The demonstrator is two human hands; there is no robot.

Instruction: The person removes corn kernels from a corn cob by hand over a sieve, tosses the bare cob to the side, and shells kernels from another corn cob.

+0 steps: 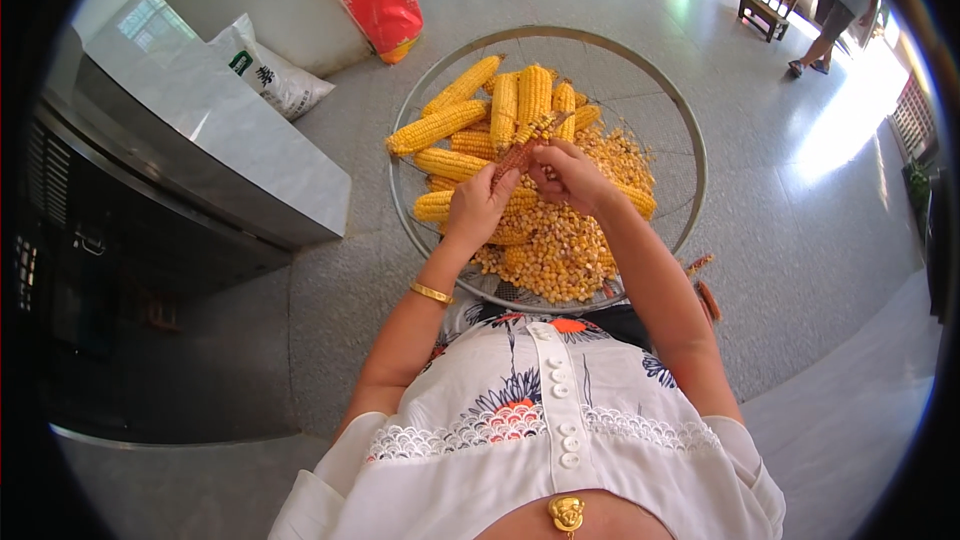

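My left hand (pixel 480 202) grips the lower end of a mostly stripped corn cob (pixel 517 157), its reddish core bare and some yellow kernels left near the tip. Fingers curled, my right hand (pixel 568 176) is against the cob's right side; whether it pinches the cob or loose kernels is hidden. Both hands are above a round mesh sieve (pixel 697 165) with a grey rim. Whole dried corn cobs (pixel 439 127) lie in its left and far parts. Loose corn kernels (pixel 559 255) are heaped in the near and right parts.
Bare cobs (pixel 707 301) lie on the floor right of the sieve. A red and yellow sack (pixel 382 7) stands beyond it, with a white sack (pixel 266 71) beside a tiled ledge (pixel 225 120) at left. A person (pixel 836 7) stands near a wooden chair (pixel 765 11), far right.
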